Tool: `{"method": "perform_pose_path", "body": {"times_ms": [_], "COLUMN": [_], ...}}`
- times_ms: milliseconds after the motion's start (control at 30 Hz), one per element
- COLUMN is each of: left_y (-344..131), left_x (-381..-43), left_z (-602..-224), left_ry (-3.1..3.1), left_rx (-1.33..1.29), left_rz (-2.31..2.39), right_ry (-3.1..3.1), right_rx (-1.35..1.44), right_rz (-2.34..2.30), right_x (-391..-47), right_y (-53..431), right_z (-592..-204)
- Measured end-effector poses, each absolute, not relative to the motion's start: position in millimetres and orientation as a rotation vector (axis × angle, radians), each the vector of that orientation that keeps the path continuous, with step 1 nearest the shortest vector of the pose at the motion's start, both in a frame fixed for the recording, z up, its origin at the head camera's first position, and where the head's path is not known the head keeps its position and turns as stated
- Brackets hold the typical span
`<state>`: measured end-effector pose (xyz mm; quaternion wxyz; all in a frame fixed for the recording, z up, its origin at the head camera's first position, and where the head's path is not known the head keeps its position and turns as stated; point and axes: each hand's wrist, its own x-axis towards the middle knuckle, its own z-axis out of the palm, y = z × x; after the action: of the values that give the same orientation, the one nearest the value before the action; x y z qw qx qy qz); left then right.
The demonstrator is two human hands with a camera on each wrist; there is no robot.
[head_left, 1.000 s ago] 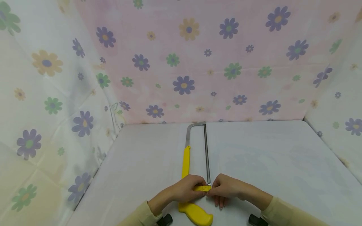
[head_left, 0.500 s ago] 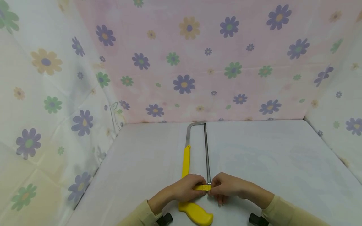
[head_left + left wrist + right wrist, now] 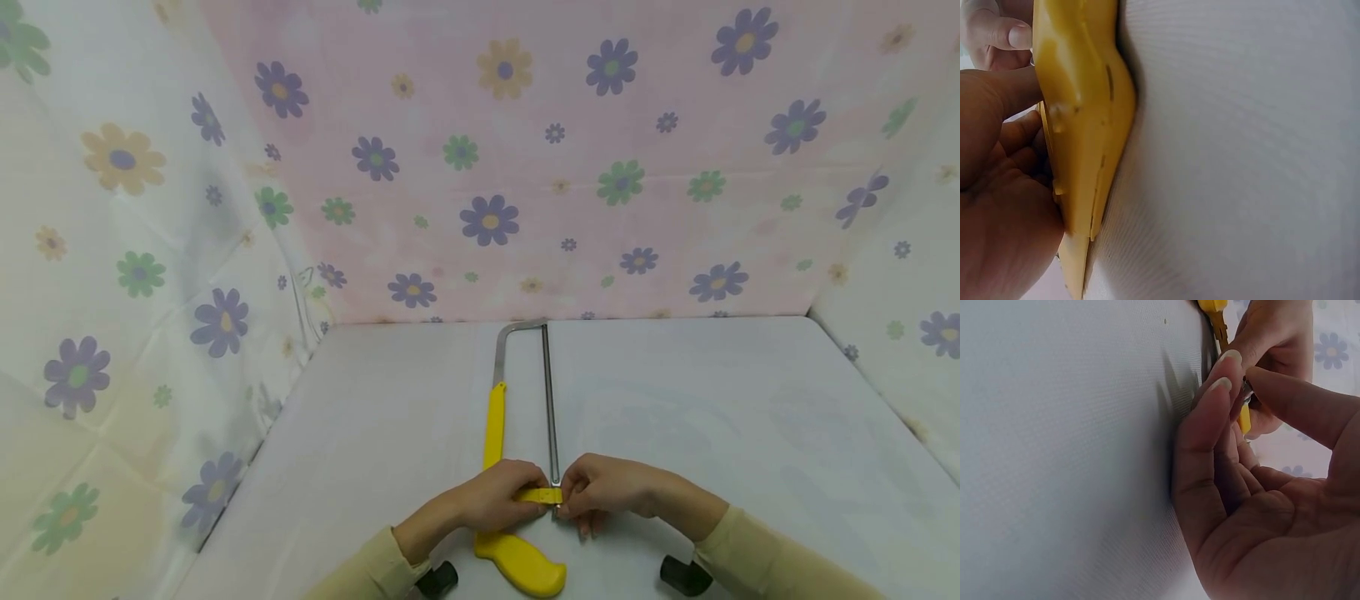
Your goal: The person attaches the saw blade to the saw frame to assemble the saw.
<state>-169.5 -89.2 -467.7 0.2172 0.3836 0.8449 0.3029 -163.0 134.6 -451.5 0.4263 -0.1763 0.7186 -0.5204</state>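
A hacksaw lies on the table with its yellow handle (image 3: 525, 567) towards me and its grey metal bow at the far edge. Its thin blade (image 3: 551, 400) runs along the right side. My left hand (image 3: 491, 497) grips the yellow lower frame, thumb and forefinger about the short yellow arm (image 3: 542, 496). At that arm's tip, my right hand (image 3: 611, 487) pinches a small metal part at the blade's near end; its exact kind is hidden by the fingers. In the left wrist view, the yellow handle (image 3: 1088, 119) stands beside the left palm.
The white table (image 3: 712, 417) stretches out on both sides of the saw. Flower-printed cloth (image 3: 487, 167) hangs behind it and at both sides. Dark camera pieces (image 3: 686, 575) show under the wrists.
The right hand's fingers have shifted slightly at the tip of the yellow arm, and a bit of metal now shows below it. The left hand keeps its grip; the view tilts down slightly.
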Motion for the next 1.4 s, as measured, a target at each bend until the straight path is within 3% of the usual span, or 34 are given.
{"method": "perform_pose_path", "body": {"times_ms": [900, 1400], "left_y": [-89, -89], "left_x": [-171, -169], "left_z": [-469, -466], "left_ry": [2.318, 2.386], "left_rx": [1.072, 1.111], "left_rz": [0.852, 0.935], "right_ry": [1.536, 1.691], "right_rx": [-0.48, -0.503], "right_rz": [-1.402, -1.359], "right_x": [-175, -170], "right_y": [143, 141], "right_z": [-460, -458]}}
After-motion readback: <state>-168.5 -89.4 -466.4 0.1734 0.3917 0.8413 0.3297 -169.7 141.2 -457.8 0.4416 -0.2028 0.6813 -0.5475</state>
